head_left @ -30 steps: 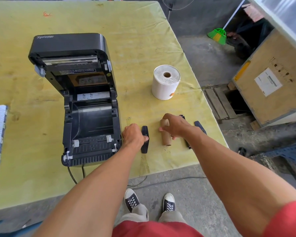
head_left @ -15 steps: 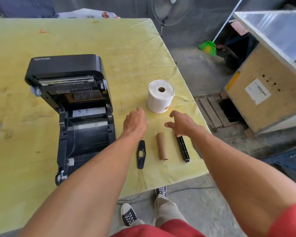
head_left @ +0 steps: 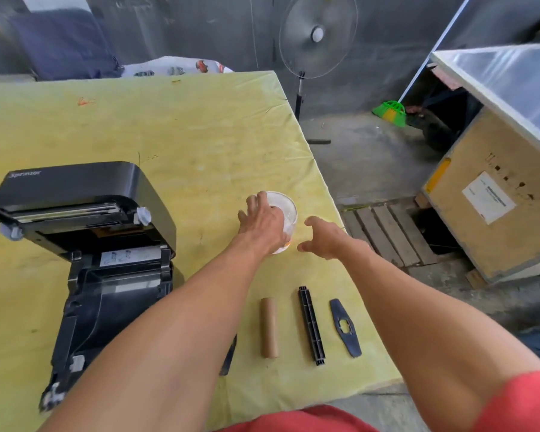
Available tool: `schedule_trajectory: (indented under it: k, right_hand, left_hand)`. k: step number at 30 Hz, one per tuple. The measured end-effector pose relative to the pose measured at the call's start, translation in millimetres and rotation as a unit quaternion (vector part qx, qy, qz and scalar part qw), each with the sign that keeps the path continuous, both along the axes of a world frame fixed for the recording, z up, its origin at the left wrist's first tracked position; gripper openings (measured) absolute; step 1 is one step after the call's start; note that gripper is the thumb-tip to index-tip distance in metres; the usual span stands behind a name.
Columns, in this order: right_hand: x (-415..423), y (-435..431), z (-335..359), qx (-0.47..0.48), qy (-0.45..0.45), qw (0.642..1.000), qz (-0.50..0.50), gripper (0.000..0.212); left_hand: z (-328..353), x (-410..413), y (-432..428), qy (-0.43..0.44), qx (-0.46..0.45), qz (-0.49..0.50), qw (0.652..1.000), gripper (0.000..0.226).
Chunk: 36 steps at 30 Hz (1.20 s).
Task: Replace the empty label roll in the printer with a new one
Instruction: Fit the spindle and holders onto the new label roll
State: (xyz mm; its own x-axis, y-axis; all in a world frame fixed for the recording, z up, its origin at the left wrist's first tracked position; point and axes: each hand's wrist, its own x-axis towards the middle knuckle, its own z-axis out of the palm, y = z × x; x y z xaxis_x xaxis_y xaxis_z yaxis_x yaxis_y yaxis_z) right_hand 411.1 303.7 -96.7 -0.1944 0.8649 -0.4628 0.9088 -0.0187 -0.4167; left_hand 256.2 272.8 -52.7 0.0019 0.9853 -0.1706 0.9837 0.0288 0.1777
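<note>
The black label printer stands at the left of the yellow table with its lid open and its roll bay empty. The new white label roll stands upright right of it. My left hand lies over the roll's top with fingers wrapped around it. Just right of the roll, my right hand hovers with its fingers apart and holds nothing. Nearer me lie the empty cardboard core, a black spindle and a black guide plate. A second black plate is mostly hidden under my left forearm.
The table's right edge runs close to the roll and the loose parts. Beyond it are a concrete floor, a wooden crate, a pallet, a standing fan and a green broom.
Both hands let go of the core and the black plate and moved away from me to the white roll. My left hand now covers the roll. The view has tilted upward.
</note>
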Motion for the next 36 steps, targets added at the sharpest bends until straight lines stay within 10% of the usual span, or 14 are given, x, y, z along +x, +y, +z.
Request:
schedule_trajectory:
  k: [11,15,19,36]
  right_hand:
    - [4.3,32.4,2.4,-0.131,0.208,0.968,-0.04,0.077]
    - [-1.3,40.1,33.6,-0.165,0.367,0.91,-0.096,0.072]
    - [-18.9,33.9,59.0,-0.129,0.412,0.897,-0.09,0.069]
    - [-39.3,-63.0,111.0,0.005,0.414,0.906,-0.092,0.046]
  left_hand:
    - [-0.7,-11.3,34.8,-0.164,0.018,0.197,0.966,0.073]
    - [1.8,-41.1,23.0,-0.487,0.009,0.338,0.806,0.051]
    - [11.7,-51.8,3.6,-0.624,0.014,0.334,0.706,0.029]
    - [39.0,-67.1,-90.9,-0.696,-0.001,0.261,0.669,0.037]
